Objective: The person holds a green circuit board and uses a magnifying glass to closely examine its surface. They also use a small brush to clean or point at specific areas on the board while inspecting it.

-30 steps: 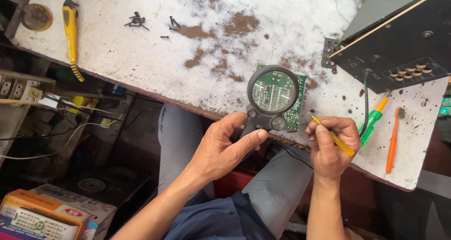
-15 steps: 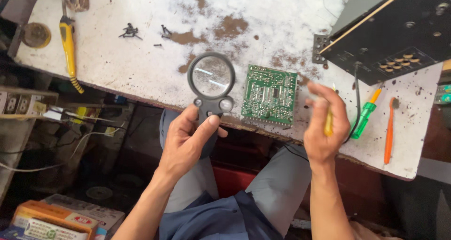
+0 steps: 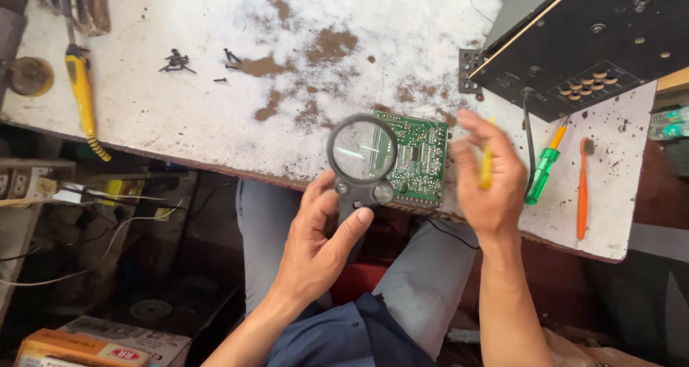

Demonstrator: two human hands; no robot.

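At frame centre, the left hand (image 3: 316, 248) is gripping a magnifying glass (image 3: 362, 155) by its handle over the green circuit board (image 3: 420, 159). The blurred right hand (image 3: 488, 184) is clasping a yellow tool (image 3: 486, 167); steadying the lens should sharpen the view.

This is an electronics repair workshop: a worn, paint-chipped white bench (image 3: 215, 115) carries a green circuit board (image 3: 420, 159), loose black screws (image 3: 176, 62), screwdrivers (image 3: 542, 169), an opened black device chassis (image 3: 588, 44), with tangled wires (image 3: 86, 209) below.
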